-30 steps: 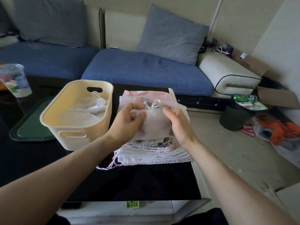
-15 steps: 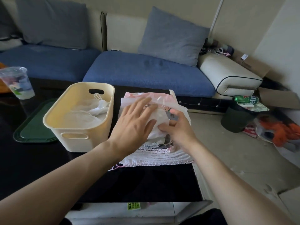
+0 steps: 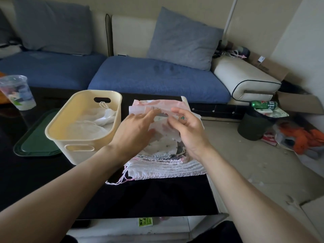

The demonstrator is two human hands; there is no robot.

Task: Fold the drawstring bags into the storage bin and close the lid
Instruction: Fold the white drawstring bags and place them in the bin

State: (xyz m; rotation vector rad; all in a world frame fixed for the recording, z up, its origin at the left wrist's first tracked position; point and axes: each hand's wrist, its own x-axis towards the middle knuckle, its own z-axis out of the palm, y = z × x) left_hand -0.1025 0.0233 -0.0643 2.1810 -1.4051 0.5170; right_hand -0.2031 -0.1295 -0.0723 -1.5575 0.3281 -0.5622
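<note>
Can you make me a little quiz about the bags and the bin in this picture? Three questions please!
1. True or false: the bin already has bags in it.
2. What is the green lid doing? A) sitting on the bin B) lying flat on the table beside the bin C) held in a hand
3. Fill in: the pile of bags lies to the ____ of the bin, as the camera sees it.

Key
1. True. White bags lie inside.
2. B. The left hand lies flat on the pile, and the right hand pinches the top bag.
3. Right.
</note>
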